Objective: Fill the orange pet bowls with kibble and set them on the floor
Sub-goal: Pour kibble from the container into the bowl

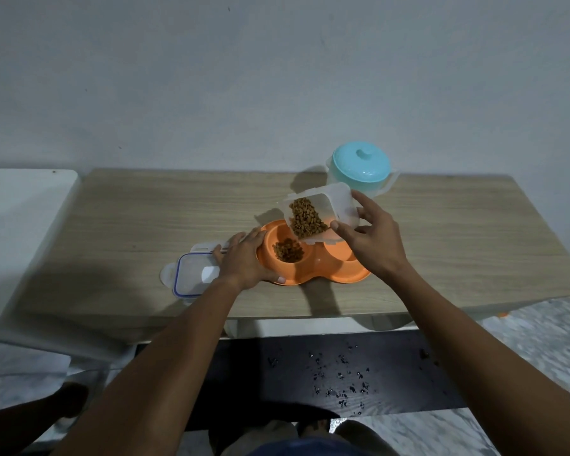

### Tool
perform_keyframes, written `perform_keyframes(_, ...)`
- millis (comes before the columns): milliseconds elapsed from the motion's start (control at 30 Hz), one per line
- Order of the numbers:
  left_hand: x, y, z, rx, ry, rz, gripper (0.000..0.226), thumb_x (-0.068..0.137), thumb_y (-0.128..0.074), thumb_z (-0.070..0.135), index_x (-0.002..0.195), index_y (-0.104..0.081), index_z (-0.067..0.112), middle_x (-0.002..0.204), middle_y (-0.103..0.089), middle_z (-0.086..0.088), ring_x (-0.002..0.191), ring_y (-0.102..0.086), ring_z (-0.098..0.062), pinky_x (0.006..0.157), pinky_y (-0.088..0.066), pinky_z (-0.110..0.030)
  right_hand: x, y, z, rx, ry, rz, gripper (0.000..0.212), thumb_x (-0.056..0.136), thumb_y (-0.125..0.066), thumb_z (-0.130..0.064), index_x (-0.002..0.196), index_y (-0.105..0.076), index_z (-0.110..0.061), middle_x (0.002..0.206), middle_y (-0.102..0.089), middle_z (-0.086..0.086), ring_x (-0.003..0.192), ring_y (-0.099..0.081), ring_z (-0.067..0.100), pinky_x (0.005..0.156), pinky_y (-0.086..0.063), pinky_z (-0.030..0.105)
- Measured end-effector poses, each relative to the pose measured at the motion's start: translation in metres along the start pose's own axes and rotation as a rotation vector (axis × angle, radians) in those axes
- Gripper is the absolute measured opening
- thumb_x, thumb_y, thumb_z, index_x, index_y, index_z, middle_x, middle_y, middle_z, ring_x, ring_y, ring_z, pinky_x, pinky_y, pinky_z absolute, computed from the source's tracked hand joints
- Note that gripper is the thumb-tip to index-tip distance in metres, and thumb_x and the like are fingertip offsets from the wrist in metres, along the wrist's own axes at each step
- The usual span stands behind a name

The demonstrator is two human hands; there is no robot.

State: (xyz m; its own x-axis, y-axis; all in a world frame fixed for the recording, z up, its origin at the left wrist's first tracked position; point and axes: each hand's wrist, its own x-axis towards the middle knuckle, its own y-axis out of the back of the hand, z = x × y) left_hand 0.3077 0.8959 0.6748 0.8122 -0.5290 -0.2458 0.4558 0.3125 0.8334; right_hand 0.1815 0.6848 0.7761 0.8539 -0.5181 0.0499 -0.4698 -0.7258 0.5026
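Observation:
An orange double pet bowl (316,274) sits on the wooden table (129,218). Its left well holds a small heap of brown kibble (288,251); the right well (341,253) looks empty and is partly hidden. My right hand (371,238) grips a clear plastic container (323,213) with kibble in it, tilted mouth-down over the left well. My left hand (244,261) lies flat against the bowl's left rim, thumb along its near edge.
The container's clear lid with a blue seal (191,274) lies left of the bowl, partly under my left hand. A teal-lidded jug (361,167) stands at the back by the wall. A white surface (20,209) adjoins at left. Below is a dark mat (326,370) with scattered bits.

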Motion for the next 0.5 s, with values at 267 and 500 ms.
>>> perform_keyframes(267, -0.001, 0.0, 0.001, -0.017, 0.001, -0.005, 0.126, 0.051, -0.085, 0.065, 0.155, -0.021, 0.034, 0.164, -0.019, 0.011, 0.151, -0.01, -0.019, 0.113, -0.007, -0.066, 0.003, 0.003, 0.006, 0.092, -0.049, 0.023, 0.069, 0.085, -0.081, -0.032, 0.148, -0.052, -0.029, 0.117, -0.065, -0.005, 0.105, -0.064, 0.006, 0.084, -0.057, 0.03)
perform_keyframes(500, -0.001, -0.001, -0.001, -0.022, 0.004, 0.001, 0.128, 0.046, -0.084, 0.068, 0.153, -0.021, 0.038, 0.163, -0.022, 0.012, 0.151, -0.012, -0.02, 0.113, -0.009, -0.065, 0.012, -0.002, 0.017, 0.499, -0.332, 0.018, 0.054, 0.094, -0.073, -0.021, 0.145, -0.054, -0.022, 0.111, -0.074, 0.008, 0.102, -0.074, 0.028, 0.091, -0.062, 0.045)
